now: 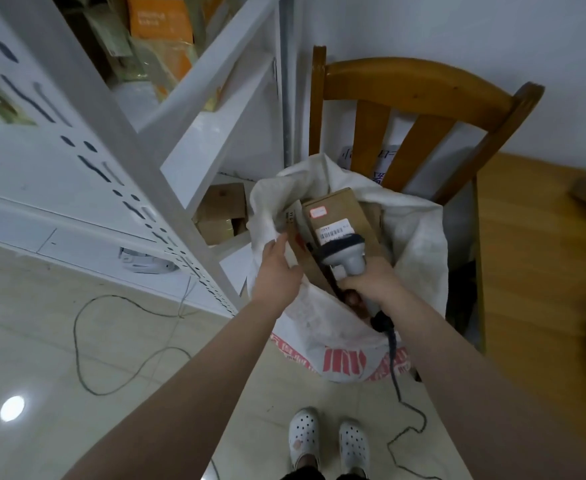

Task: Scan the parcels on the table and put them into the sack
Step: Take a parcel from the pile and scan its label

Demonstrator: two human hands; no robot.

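The left hand point(277, 268) is seen at the near-left rim of the white sack point(419, 244), with the fabric pinched between its fingers point(277, 242) and thumb, so that the mouth is held open. The right hand point(371, 282) is closed around the handle of a grey scanner point(345, 252), fingers wrapped fully round it. The scanner head lies just beyond those fingers and is pointed into the sack. A cardboard parcel point(340, 211) is found directly ahead of the right fingers, tilted and resting inside the sack mouth, its barcode label point(333, 230) partly covered by the scanner head. A second cardboard edge point(293, 233) is noted between the left fingertips and the parcel. A dark cable point(393, 362) is trailed from the handle, behind the right fingers, down to the tiled floor. A wooden chair point(419, 84) stands beyond the sack, a wooden table point(534, 271) to the right of the right fingers, and white shelving point(139, 161) to the left of the left fingers.
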